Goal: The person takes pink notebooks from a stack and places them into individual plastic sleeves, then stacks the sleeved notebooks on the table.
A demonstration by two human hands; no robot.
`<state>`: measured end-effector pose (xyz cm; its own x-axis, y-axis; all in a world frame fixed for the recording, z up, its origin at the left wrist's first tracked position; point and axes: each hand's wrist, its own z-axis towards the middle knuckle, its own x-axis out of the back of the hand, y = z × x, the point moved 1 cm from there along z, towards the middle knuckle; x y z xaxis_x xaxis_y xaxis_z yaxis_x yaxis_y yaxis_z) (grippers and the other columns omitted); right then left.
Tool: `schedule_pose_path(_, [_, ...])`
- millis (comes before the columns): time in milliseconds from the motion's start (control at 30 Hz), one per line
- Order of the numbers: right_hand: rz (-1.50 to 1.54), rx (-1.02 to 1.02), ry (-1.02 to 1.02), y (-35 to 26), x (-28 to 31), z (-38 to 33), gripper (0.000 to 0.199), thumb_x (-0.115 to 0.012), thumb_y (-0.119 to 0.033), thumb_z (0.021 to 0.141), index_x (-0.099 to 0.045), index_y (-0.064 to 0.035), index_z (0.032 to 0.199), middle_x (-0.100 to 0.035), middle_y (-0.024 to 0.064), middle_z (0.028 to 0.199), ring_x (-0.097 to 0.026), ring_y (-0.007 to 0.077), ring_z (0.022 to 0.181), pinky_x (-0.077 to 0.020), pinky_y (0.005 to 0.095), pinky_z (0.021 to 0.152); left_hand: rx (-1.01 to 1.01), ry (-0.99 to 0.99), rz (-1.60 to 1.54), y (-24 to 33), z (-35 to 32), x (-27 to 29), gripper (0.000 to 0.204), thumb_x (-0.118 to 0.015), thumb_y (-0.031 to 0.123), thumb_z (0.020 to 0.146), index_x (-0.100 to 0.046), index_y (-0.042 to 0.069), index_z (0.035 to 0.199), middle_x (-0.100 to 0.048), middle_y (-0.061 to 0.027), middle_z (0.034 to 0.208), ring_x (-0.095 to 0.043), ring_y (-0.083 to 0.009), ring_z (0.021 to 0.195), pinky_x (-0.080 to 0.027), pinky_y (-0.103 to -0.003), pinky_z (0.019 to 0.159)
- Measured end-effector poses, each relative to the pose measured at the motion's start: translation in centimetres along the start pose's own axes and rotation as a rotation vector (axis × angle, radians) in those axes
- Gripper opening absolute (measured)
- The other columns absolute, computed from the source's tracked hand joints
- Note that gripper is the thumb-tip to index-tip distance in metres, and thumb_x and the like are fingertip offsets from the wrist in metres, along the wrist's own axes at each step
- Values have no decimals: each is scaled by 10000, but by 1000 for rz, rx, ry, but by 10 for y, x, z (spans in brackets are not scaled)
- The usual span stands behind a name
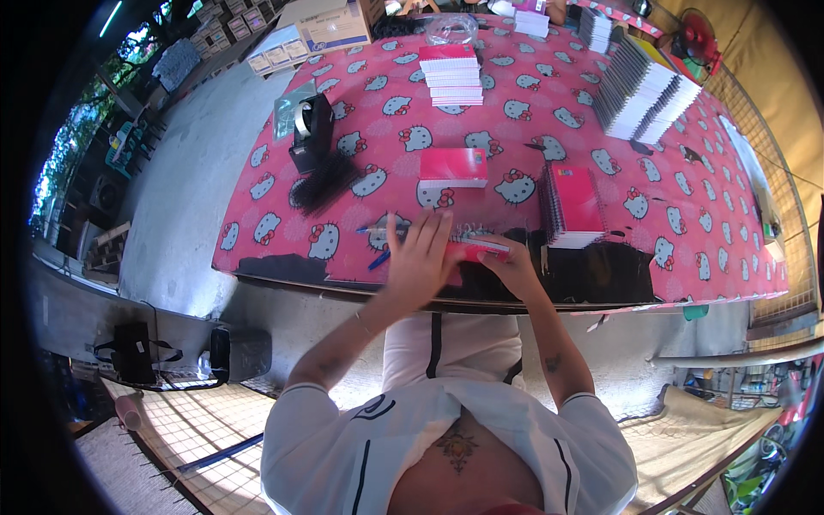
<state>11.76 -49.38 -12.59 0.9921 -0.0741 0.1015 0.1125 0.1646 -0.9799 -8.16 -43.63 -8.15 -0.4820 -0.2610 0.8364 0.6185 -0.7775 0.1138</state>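
At the near table edge, my right hand [515, 270] grips a small pink notebook [477, 249] by its right side. My left hand [416, 262] lies beside the notebook's left end with its fingers stretched out, slightly blurred; whether it touches the notebook I cannot tell. Two blue pens [378, 259] are on the cloth left of that hand. Just beyond my hands sits a short stack of pink notebooks [453, 165]. To the right stands a taller pile of spiral-bound pink notebooks [573, 204].
A black tape dispenser [314, 137] and a black brush [326, 183] lie at the left. Farther back stand another pink notebook stack [451, 75] and large spiral notebook piles [639, 90]. The pink patterned tablecloth [378, 107] is torn along the near edge. Cardboard boxes [330, 24] stand beyond.
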Motion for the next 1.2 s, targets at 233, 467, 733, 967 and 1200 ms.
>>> schedule_pose_path(233, [13, -83, -36, 6, -4, 0, 326, -660, -67, 917, -651, 4, 1236, -715, 73, 1091, -585, 92, 974, -475, 274, 909, -18, -104, 100, 3, 0, -7, 772, -557, 491, 925, -361, -15, 1473, -376, -209, 1514, -342, -374, 1420, -149, -697, 1099])
schedule_pose_path(467, [-79, -39, -51, -2, -1, -3, 322, -669, -106, 927, -661, -24, 1238, -729, 90, 1032, -581, 77, 933, -492, 277, 874, -16, -62, 178, 7, 17, -13, 904, -483, 606, 919, -299, -75, 1484, -251, -298, 1560, -215, -426, 1477, -68, -717, 1098])
schedule_pose_path(733, [-78, 28, -47, 13, -4, -1, 354, -667, -92, 916, -643, -29, 1264, -734, 117, 1020, -564, 64, 898, -498, 277, 847, -109, -59, 127, 13, 18, -9, 898, -470, 634, 902, -349, -44, 1478, -338, -252, 1537, -266, -384, 1466, -132, -660, 1137])
schedule_pose_path(967, [-124, -35, -57, 6, -4, -6, 364, -652, -58, 905, -636, -22, 1267, -736, 126, 984, -566, 57, 877, -509, 286, 796, -240, -87, 40, 28, -12, -30, 852, -474, 596, 923, -357, -47, 1469, -327, -255, 1541, -275, -398, 1456, -169, -639, 1134])
schedule_pose_path(1200, [-125, 15, -12, 6, -4, -5, 328, -644, -88, 927, -632, 0, 1243, -732, 143, 918, -584, 78, 817, -520, 304, 756, -298, -163, -32, 37, -30, -34, 859, -462, 606, 927, -348, -49, 1471, -311, -230, 1556, -282, -372, 1458, -165, -627, 1134])
